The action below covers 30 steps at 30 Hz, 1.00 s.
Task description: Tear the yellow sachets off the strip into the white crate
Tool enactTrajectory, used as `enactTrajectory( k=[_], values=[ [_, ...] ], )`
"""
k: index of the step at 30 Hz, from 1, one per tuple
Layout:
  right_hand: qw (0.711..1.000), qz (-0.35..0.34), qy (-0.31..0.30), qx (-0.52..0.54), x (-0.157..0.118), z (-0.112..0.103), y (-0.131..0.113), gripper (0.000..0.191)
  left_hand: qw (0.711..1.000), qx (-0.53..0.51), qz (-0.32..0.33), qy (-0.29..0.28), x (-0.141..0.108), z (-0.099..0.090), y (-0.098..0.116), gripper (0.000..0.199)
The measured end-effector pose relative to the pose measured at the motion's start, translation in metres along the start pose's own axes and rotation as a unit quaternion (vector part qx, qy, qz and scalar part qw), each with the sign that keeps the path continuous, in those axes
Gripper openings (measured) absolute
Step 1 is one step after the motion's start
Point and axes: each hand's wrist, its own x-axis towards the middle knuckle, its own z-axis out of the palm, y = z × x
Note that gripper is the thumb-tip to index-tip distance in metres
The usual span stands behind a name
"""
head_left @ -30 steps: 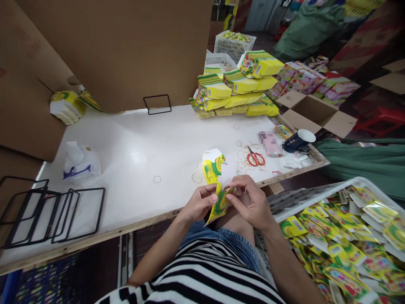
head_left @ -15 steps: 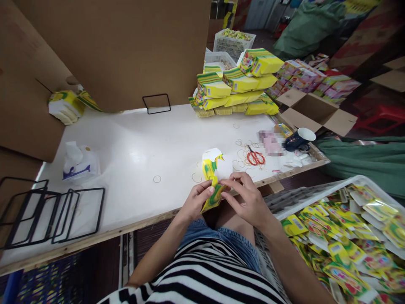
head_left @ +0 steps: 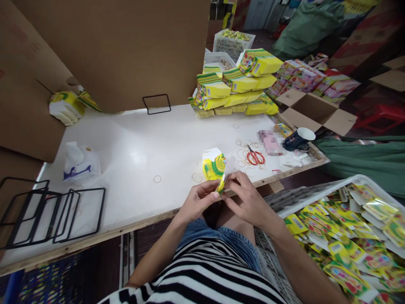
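Over the table's front edge, my left hand [head_left: 198, 200] pinches a small yellow and green printed carton [head_left: 221, 185] between thumb and fingers. The carton is turned nearly edge-on, so little of its face shows. From the other side my right hand [head_left: 248, 196] has its thumb and fingertips closed on the carton's right edge. Just beyond, another yellow and green carton piece [head_left: 212, 167] with a white end lies on the white table [head_left: 126, 169]. Whether it touches the held carton I cannot tell.
Red-handled scissors [head_left: 255, 157] lie among rubber bands, near a dark mug [head_left: 299, 139]. Stacked yellow cartons [head_left: 234, 88] stand at the back right. A white crate [head_left: 376, 185] of cartons is at my right. Black wire frames [head_left: 79, 215] and a tissue pack [head_left: 77, 164] occupy the left.
The held carton has turned from showing its green face and a white panel to nearly edge-on. More of the carton piece behind it now shows. Both hands stay almost in place.
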Motion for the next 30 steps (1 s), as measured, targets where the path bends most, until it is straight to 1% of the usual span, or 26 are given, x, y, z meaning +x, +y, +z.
enactTrajectory(
  k=[2,4,5,6,8,9,10,11,12,14,15,17,19,20,21,23,25,28,30],
  values=[
    [1.0,0.009,-0.007,-0.014,-0.002,0.003,0.001,0.009,1.0,0.017,0.003,0.006,0.0,0.0,0.002,0.044],
    [1.0,0.016,0.013,-0.012,-0.004,0.008,0.002,0.01,0.999,0.031,0.003,0.012,-0.001,0.001,0.003,0.043],
    [0.999,0.025,0.046,-0.007,-0.006,0.012,0.003,0.014,0.999,0.033,0.002,0.017,-0.001,0.002,0.003,0.043],
    [0.995,0.042,0.096,0.0,-0.007,0.016,0.003,0.021,0.999,0.032,0.002,0.023,-0.001,0.003,0.003,0.044],
    [0.976,0.095,0.192,0.028,-0.01,0.028,0.004,0.032,0.999,0.027,0.007,0.046,0.0,0.006,0.0,0.047],
    [0.967,0.127,0.216,0.05,-0.011,0.034,0.004,0.031,0.997,0.032,0.016,0.061,0.0,0.008,-0.003,0.048],
    [0.959,0.156,0.225,0.075,-0.013,0.04,0.004,0.026,0.996,0.045,0.028,0.078,0.001,0.009,-0.006,0.047],
    [0.953,0.181,0.224,0.099,-0.014,0.045,0.004,0.022,0.992,0.067,0.041,0.095,0.002,0.009,-0.009,0.046],
    [0.947,0.201,0.22,0.12,-0.015,0.05,0.005,0.022,0.988,0.096,0.053,0.111,0.002,0.009,-0.012,0.043],
    [0.934,0.237,0.222,0.147,-0.016,0.055,0.007,0.025,0.976,0.157,0.066,0.132,0.004,0.007,-0.018,0.041],
    [0.928,0.25,0.228,0.159,-0.016,0.055,0.009,0.024,0.972,0.178,0.067,0.136,0.004,0.005,-0.019,0.042],
    [0.916,0.254,0.233,0.205,-0.016,0.053,0.012,0.021,0.972,0.188,0.066,0.128,0.004,0.001,-0.02,0.052],
    [0.907,0.228,0.233,0.266,-0.016,0.048,0.015,0.035,0.979,0.169,0.065,0.092,0.003,-0.003,-0.017,0.063],
    [0.905,0.21,0.227,0.293,-0.016,0.044,0.017,0.04,0.983,0.158,0.065,0.068,0.002,-0.004,-0.014,0.064],
    [0.905,0.193,0.214,0.314,-0.017,0.041,0.018,0.042,0.986,0.148,0.063,0.041,0.002,-0.005,-0.01,0.064],
    [0.911,0.173,0.178,0.33,-0.017,0.034,0.02,0.036,0.989,0.135,0.053,-0.008,0.0,-0.006,-0.002,0.061],
    [0.917,0.168,0.143,0.333,-0.018,0.027,0.022,0.031,0.991,0.124,0.034,-0.04,-0.002,-0.006,0.005,0.057],
    [0.927,0.158,0.092,0.327,-0.019,0.019,0.026,0.024,0.992,0.107,-0.006,-0.07,-0.005,-0.006,0.012,0.047],
    [0.935,0.148,0.066,0.315,-0.02,0.015,0.027,0.023,0.991,0.097,-0.026,-0.083,-0.006,-0.006,0.012,0.04]
  ],
)
